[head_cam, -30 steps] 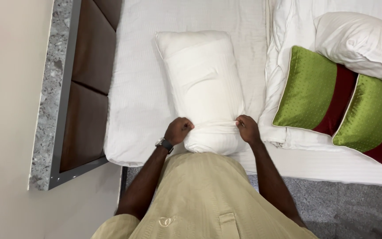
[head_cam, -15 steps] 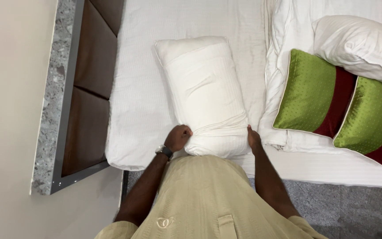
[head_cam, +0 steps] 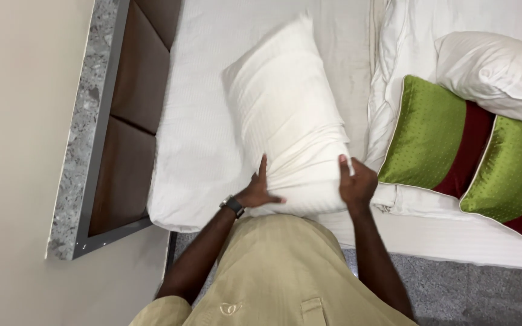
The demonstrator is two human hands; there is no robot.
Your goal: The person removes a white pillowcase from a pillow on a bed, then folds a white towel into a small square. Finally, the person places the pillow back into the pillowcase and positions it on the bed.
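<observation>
A white pillow (head_cam: 288, 115) lies slanted on the white bed (head_cam: 194, 121), its near end raised toward me. My left hand (head_cam: 260, 192), with a dark watch on the wrist, presses flat against the pillow's near left corner, fingers spread. My right hand (head_cam: 355, 181) grips the pillow's near right corner, fingers curled around its edge. Both of my forearms reach out over my beige shirt.
Two green and dark red cushions (head_cam: 430, 136) (head_cam: 512, 175) lie on the right, with another white pillow (head_cam: 499, 75) behind them on a rumpled white duvet. A brown padded headboard (head_cam: 128, 151) with a grey stone frame stands at left against a beige wall. Grey floor shows below.
The pillow has turned from lying straight to slanted, its near end lifted. My left hand went from gripping to a flat spread palm, and my right hand shifted onto the right corner.
</observation>
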